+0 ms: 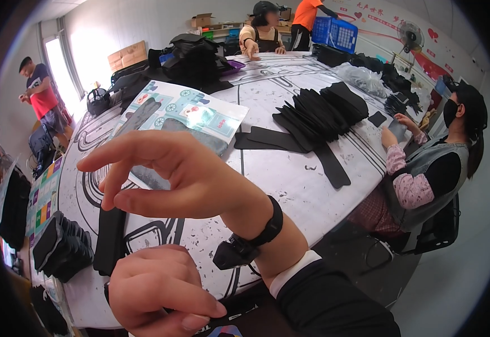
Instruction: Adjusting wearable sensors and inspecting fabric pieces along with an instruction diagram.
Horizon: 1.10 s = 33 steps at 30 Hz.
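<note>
One dark stack (pixel 62 247) of layered pieces at far left, beside a long black strip (pixel 110 238) lying on the counter (pixel 295 196), just beyond a left hand (pixel 160 286) with fingers curled in; cannot tell whether pinching anything. Next, a printed sheet (pixel 222 121) bearing grey pieces, partly behind a raised right hand (pixel 191 174) with thumb and fingers spread apart. Farther right, a fanned pile of black pieces (pixel 320 112), then a seated person (pixel 424 174) wearing a dark mask.
</note>
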Motion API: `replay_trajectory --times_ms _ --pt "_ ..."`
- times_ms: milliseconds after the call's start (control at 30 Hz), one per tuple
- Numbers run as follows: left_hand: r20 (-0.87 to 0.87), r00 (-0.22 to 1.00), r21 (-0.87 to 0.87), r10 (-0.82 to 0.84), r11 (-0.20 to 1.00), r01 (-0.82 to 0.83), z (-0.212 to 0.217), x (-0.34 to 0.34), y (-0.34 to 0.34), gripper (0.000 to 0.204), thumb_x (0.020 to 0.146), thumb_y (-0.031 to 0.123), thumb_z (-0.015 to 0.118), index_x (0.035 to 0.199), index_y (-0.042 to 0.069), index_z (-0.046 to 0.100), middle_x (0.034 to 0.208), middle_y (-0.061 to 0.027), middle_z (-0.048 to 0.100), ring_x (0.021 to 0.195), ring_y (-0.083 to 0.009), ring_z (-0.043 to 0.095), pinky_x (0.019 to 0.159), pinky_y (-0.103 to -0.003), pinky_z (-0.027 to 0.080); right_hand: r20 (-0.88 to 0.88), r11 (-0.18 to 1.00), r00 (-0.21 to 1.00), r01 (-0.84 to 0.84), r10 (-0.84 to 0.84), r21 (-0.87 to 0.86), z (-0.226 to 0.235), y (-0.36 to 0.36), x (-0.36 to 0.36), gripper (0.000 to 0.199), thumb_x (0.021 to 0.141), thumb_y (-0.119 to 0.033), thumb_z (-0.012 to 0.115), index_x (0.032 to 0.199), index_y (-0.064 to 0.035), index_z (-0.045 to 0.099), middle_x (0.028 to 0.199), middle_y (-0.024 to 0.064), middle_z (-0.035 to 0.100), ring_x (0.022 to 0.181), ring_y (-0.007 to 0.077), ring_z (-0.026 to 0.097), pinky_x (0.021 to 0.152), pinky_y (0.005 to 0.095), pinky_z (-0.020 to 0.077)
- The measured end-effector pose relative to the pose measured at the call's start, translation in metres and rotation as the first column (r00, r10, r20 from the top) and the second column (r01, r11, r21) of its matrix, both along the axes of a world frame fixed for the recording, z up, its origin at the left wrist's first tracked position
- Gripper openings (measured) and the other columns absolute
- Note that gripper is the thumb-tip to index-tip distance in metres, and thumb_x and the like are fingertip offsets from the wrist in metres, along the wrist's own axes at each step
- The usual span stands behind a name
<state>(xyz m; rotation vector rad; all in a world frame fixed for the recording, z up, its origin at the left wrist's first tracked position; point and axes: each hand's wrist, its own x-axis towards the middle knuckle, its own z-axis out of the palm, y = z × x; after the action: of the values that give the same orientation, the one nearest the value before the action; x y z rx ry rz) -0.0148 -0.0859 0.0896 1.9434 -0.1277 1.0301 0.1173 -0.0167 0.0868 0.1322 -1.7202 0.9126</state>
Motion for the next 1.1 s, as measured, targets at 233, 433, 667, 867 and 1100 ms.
replay_trajectory --times_ms 233,433,667,867,1100 --pt "0.008 1.0 0.035 -0.011 0.999 0.011 -0.001 -0.001 0.002 0.008 0.08 0.008 0.056 0.079 0.0 0.057 0.058 -0.0029 0.053 0.046 -0.0114 0.047 0.045 -0.022 0.036 0.0 1.0 1.0 0.002 -0.002 0.014 -0.001 -0.001 0.0 0.029 0.079 0.001 0.059 0.108 -0.0001 0.058 0.085 0.0072 0.064 0.082 0.0139 0.062 0.073 0.0261 0.0475" --pt "-0.019 0.999 -0.013 0.027 1.0 -0.028 0.004 -0.002 -0.005 0.008 0.08 0.008 0.056 0.079 0.0 0.057 0.058 -0.0031 0.053 0.045 -0.0118 0.047 0.044 -0.022 0.036 0.008 1.0 1.0 -0.009 0.009 -0.002 0.003 -0.004 -0.001 0.026 0.079 0.001 0.06 0.105 0.0001 0.059 0.086 0.0076 0.063 0.083 0.0142 0.062 0.073 0.0266 0.048" --pt "0.069 0.996 0.015 0.06 0.998 -0.061 -0.005 -0.004 0.011 0.017 0.084 0.014 0.055 0.076 0.0 0.055 0.057 -0.003 0.053 0.045 -0.0115 0.046 0.046 -0.023 0.034 0.262 0.78 0.741 0.621 -0.618 0.08 -0.023 0.036 0.02 0.024 0.079 -0.011 0.062 0.102 -0.0049 0.061 0.088 0.0058 0.064 0.08 0.0125 0.061 0.075 0.027 0.0477" --pt "0.336 0.919 -0.07 0.207 0.978 -0.195 0.011 -0.04 0.006 0.017 0.089 0.017 0.049 0.083 0.001 0.049 0.061 -0.004 0.051 0.047 -0.0099 0.042 0.048 -0.024 0.032 0.609 0.128 0.226 0.971 -0.76 -0.201 -0.109 0.142 0.119 0.044 0.076 -0.02 0.06 0.109 0.0091 0.053 0.095 0.0192 0.061 0.085 0.0209 0.061 0.073 0.0297 0.0467" --pt "0.44 0.87 -0.118 0.225 0.974 -0.193 0.012 -0.073 0.025 0.017 0.092 0.019 0.042 0.084 0.004 0.044 0.059 -0.003 0.047 0.046 -0.0101 0.039 0.051 -0.025 0.03 0.63 -0.07 0.607 0.691 -0.484 -0.72 -0.168 0.158 0.149 0.039 0.082 -0.029 0.059 0.107 0.0007 0.053 0.094 0.0109 0.057 0.08 0.0172 0.054 0.064 0.0297 0.0462"
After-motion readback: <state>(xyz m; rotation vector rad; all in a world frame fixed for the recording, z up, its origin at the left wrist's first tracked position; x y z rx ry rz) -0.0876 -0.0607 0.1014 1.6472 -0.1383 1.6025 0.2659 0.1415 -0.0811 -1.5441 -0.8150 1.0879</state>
